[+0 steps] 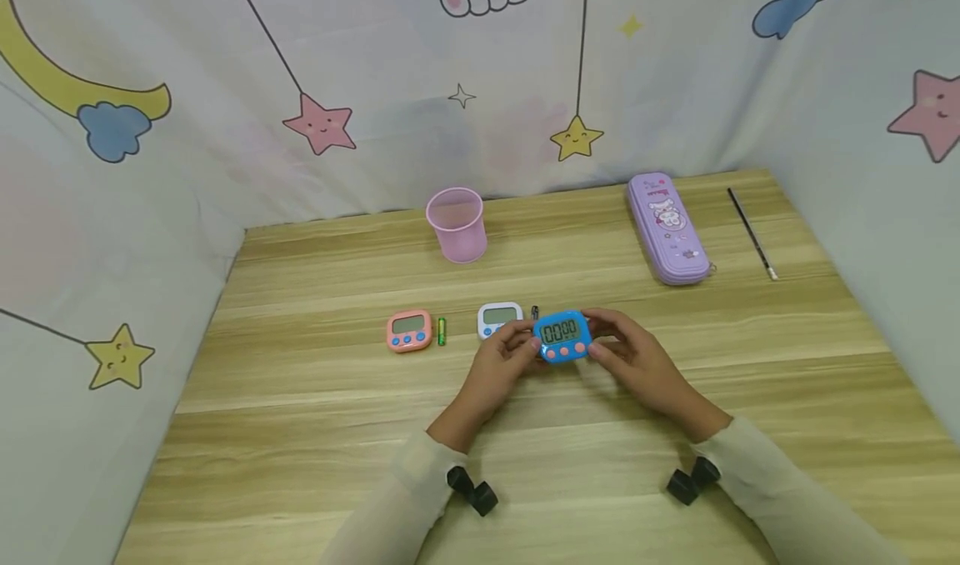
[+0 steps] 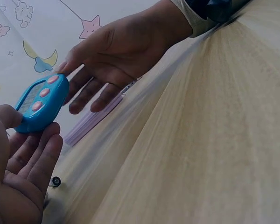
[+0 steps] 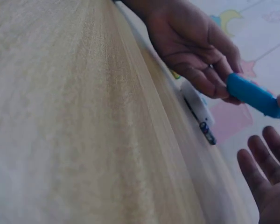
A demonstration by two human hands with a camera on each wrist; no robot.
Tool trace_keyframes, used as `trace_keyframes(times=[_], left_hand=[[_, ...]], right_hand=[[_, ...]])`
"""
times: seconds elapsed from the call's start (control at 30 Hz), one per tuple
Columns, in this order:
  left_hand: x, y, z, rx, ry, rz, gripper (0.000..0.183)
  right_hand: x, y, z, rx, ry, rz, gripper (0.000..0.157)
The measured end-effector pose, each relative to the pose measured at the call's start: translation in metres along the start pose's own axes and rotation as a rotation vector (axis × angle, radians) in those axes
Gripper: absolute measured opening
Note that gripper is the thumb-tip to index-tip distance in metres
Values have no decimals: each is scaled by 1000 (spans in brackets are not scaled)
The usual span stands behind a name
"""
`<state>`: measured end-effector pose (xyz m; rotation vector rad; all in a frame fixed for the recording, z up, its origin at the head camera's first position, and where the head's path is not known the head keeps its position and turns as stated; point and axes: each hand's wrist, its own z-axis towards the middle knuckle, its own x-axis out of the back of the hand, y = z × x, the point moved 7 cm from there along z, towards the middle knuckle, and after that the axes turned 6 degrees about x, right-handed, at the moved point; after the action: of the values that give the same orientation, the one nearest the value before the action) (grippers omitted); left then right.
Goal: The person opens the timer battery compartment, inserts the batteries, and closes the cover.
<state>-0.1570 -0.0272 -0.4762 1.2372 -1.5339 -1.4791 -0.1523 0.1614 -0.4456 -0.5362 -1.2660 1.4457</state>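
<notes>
A blue digital timer point(image 1: 562, 337) with several pink buttons and "00:00" on its display is held above the table between both hands. My left hand point(image 1: 501, 363) grips its left side, thumb in front and fingers behind. At the right edge my right hand point(image 1: 641, 369) pinches it with thumb and index finger, the other fingers spread apart in the right wrist view. Partly behind the left hand lies a white timer point(image 1: 498, 317), and beside that a dark battery point(image 1: 535, 312). Farther left lie an orange-pink timer point(image 1: 409, 332) and a green battery point(image 1: 441, 332).
A pink cup point(image 1: 459, 232) stands upright near the back of the wooden table point(image 1: 315, 432). At the back right lie a purple pencil case point(image 1: 667, 227) and a dark pencil point(image 1: 752, 233). Printed cloth point(image 1: 390, 57) hangs behind the table and along its sides.
</notes>
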Motion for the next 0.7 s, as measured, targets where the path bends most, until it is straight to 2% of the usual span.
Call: trace_keyframes(times=[0.13,0.27,0.43,0.7], left_hand=[[2,5,-1,-13,10,-7,38],[4,12,-2,-24,9,11,38],[10,19,-4,-4,34,39,40],[14,31,-5,-27,11,159,39]], right_hand=[[1,-6,5,88,7,-106,55],[1,-16,11,168,-37,-246,64],[0,-24,21,254,-97,-441,76],[-4,-40,31,398,-153,-543,76]])
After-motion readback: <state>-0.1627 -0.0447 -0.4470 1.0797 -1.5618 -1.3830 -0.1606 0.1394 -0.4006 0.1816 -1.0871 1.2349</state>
